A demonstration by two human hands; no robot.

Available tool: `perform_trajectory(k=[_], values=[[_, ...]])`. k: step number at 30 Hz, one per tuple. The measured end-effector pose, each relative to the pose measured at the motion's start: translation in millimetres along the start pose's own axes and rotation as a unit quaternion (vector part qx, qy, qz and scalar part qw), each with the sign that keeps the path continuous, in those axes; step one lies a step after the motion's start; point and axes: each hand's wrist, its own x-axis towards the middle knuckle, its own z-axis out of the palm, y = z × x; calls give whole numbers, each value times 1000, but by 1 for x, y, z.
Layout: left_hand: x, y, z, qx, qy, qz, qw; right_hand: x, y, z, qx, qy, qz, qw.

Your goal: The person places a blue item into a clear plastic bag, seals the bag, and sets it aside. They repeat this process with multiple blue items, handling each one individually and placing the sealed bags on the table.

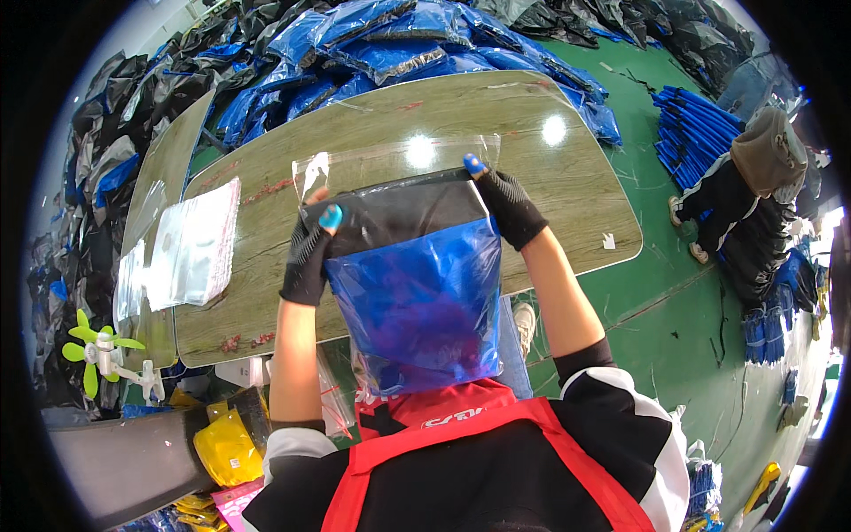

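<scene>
Both hands hold up a folded blue and black item [417, 301], in front of my red apron [443, 414]. It sits inside a clear plastic bag [368, 166], whose loose top edge sticks out past the black band over the table. My left hand [308, 253], in a dark glove with a light-blue cover on the thumb tip, grips the left upper corner. My right hand [510, 208], gloved likewise with a blue-covered thumb, grips the right upper corner. Some of the fingers are hidden behind the bag.
A wood-grain table [567, 204] lies beyond my hands. Clear bags [197, 244] are stacked on its left. Blue packages [390, 53] are heaped behind it. A small green fan [102, 355] stands at the left, near yellow packages [229, 450]. A person [753, 186] bends at the right, beside stacked blue bundles [696, 137].
</scene>
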Motion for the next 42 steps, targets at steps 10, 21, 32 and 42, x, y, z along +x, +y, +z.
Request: perform_trajectory(k=[10, 21, 32, 42], values=[[47, -82, -27, 139, 31, -81, 986, 25, -17, 38, -524, 184, -343, 758], [78, -97, -29, 164, 44, -19, 985, 44, -4, 91, -714, -62, -34, 696], [75, -68, -31, 45, 11, -119, 992, 101, 21, 135, -598, -168, -343, 704], [74, -77, -29, 142, 12, 29, 989, 104, 18, 138, -635, -102, -410, 647]])
